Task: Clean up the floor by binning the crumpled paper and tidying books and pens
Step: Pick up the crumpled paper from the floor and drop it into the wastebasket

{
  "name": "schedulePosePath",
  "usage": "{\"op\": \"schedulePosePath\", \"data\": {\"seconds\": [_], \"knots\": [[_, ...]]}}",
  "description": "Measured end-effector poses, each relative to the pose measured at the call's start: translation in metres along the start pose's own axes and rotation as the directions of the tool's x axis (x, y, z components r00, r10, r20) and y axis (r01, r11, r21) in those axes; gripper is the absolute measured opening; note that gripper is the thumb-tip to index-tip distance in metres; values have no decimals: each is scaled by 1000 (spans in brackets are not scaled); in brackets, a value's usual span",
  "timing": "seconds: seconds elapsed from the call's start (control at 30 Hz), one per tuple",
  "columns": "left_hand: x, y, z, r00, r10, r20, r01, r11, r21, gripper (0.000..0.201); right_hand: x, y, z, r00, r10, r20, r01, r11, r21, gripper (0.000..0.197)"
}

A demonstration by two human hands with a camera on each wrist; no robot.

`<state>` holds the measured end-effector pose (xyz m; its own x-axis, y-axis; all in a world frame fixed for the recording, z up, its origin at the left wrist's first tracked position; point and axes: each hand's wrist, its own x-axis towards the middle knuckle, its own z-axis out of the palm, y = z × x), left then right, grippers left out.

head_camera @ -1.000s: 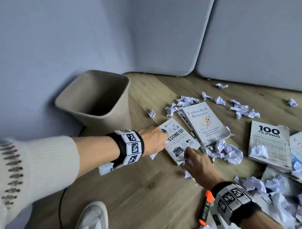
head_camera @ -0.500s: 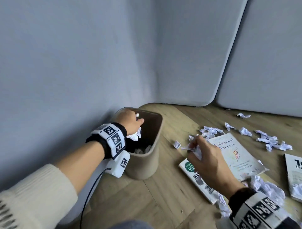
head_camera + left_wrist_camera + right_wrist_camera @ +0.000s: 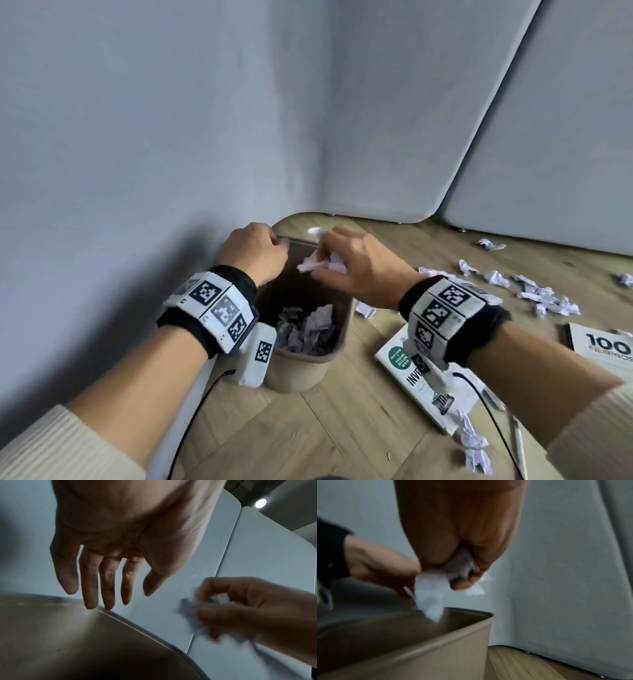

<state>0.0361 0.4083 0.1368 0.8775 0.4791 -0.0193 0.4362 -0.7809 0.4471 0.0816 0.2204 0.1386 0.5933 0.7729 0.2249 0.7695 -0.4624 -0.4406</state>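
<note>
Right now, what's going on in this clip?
A person is binning paper scraps. The right hand holds crumpled paper over the tan wastebasket, which already has paper in it. The left hand is empty, fingers relaxed above the far rim. More scraps and two books, Investing 101 among them, lie on the floor.

This looks like an office or study corner: grey felt-covered partition panels with rounded corners (image 3: pixel 394 113) stand on a light wood-plank floor (image 3: pixel 346 421), a beige plastic wastebasket (image 3: pixel 301 371) sits by the plain grey wall (image 3: pixel 120 120), and paperback books (image 3: pixel 597 347) lie around.
</note>
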Motion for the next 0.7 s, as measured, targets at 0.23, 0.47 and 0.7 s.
{"op": "schedulePosePath", "data": {"seconds": [0.23, 0.47, 0.7], "knots": [[-6, 15, 4, 999, 41, 31, -40, 999, -19, 19, -18, 18, -17, 984, 88, 153, -127, 956, 265, 19], [-62, 103, 12, 922, 383, -67, -387, 917, -91, 20, -155, 82, -75, 845, 495, -203, -415, 846, 336, 12], [-161, 175, 159, 563, 800, 207, -770, 598, -221, 15, -377, 127, -8, 589, 808, -13, -798, 584, 149, 11]]}}
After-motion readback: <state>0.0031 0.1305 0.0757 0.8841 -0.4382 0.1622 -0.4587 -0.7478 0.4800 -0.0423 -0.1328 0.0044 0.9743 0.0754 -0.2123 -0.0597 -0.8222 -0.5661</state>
